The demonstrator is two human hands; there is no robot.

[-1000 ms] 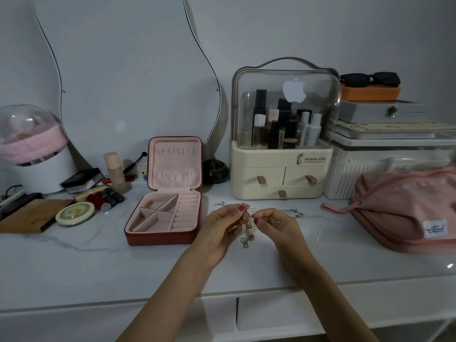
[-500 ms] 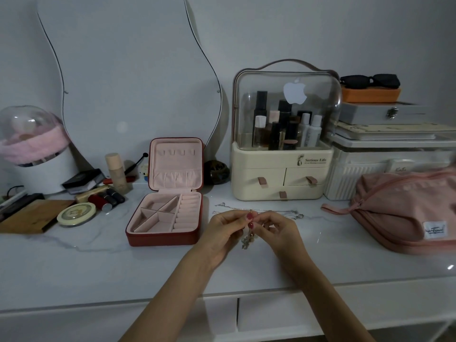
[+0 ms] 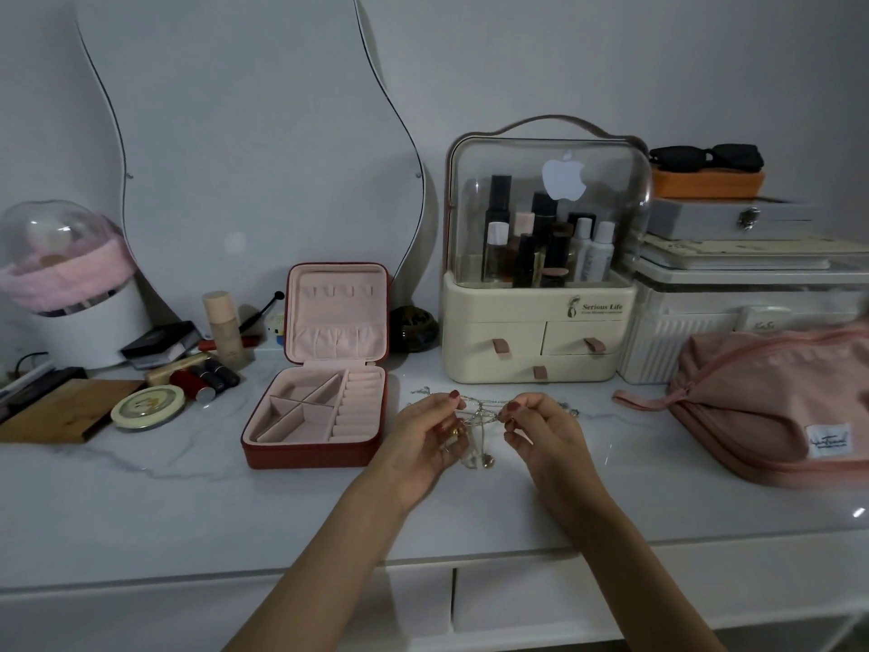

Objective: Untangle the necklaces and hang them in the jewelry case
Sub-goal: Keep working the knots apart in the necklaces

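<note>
Both hands are up over the middle of the worktop, close to its front edge. The left hand point(image 3: 423, 440) pinches the necklaces point(image 3: 477, 430) between thumb and curled fingers, and the right hand point(image 3: 541, 430) pinches the same tangle from the other side — a thin chain stretched between the two. Loops and small pendants dangle below, just above the marble. More chain point(image 3: 566, 409) lies on the worktop behind the right hand. The case point(image 3: 324, 407) sits open just left of the left hand, lid upright, its hooks point(image 3: 336, 290) bare and its pink compartments showing. Behind, toward the back edge, stands the organiser point(image 3: 541, 331) with bottles under its clear dome — and a pink pouch point(image 3: 776, 407) lies at the right edge.
</note>
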